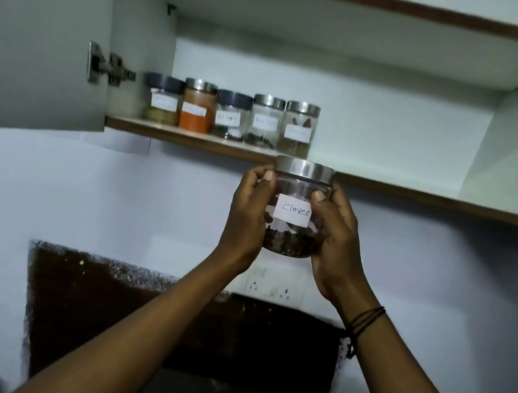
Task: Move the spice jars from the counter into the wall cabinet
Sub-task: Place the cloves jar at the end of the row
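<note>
Glass jar: clear cloves jar [296, 209] with a steel lid and a white label reading "Cloves", dark cloves lying in its bottom; held upright in the air just below the front edge of the cabinet shelf [192, 137].
Left hand: left hand [247, 215] grips the jar at its 9 o'clock side, fingers curled round the glass, thumb tip up near the lid.
Right hand: right hand [335, 236] grips the jar at its 3 o'clock side, thumb pressed beside the label, fingers wrapped behind; black threads [365, 320] circle the wrist.
Shelf row: five labelled jars [230, 114] stand side by side at 11 o'clock from the held jar, on the shelf's left half; the second from the left holds orange powder, and two have dark lids, three steel ones. Their labels are too blurred to read.
Cabinet: wall cabinet [338, 82] is white inside, with its left door [40, 22] swung open at 9 o'clock.
Wall: a socket plate [273, 284] sits at 6 o'clock below the jar, above a dark backsplash patch [128, 311].
</note>
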Demonstrator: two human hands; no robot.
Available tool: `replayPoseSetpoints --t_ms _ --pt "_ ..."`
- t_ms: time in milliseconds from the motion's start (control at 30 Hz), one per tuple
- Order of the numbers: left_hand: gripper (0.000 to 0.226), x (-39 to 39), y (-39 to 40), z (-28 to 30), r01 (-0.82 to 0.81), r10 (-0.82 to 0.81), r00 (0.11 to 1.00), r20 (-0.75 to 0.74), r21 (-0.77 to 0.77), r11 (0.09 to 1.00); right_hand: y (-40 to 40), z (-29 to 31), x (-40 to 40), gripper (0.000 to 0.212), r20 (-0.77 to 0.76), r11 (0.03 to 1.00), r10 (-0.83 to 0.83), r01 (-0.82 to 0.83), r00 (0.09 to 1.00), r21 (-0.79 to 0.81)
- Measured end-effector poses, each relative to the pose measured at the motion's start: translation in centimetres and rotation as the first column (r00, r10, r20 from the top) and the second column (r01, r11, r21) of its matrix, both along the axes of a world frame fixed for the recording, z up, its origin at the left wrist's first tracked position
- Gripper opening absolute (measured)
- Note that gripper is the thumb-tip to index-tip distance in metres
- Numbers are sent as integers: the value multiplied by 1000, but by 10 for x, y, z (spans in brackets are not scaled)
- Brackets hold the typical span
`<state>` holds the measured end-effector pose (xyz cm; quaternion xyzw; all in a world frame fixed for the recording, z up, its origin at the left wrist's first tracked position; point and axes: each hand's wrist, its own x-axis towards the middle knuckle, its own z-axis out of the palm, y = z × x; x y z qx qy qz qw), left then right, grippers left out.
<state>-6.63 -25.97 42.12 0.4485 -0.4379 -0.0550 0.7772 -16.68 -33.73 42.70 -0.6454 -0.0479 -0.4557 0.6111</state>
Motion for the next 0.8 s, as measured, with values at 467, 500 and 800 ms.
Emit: replayPoseSetpoints --t_ms 467,500,800 --pt "32 8 -51 107 -77 71 969 235 14 997 -60 99 2 25 30 989 -120 122 992 -89" --pt "31 10 -57 110 -82 72 968 240 32 996 -67 102 4 24 23 986 -133 135 991 -94" --pt "35 42 -122 133 -216 170 929 328 106 971 -139 131 29 26 -96 945 -292 272 952 -182"
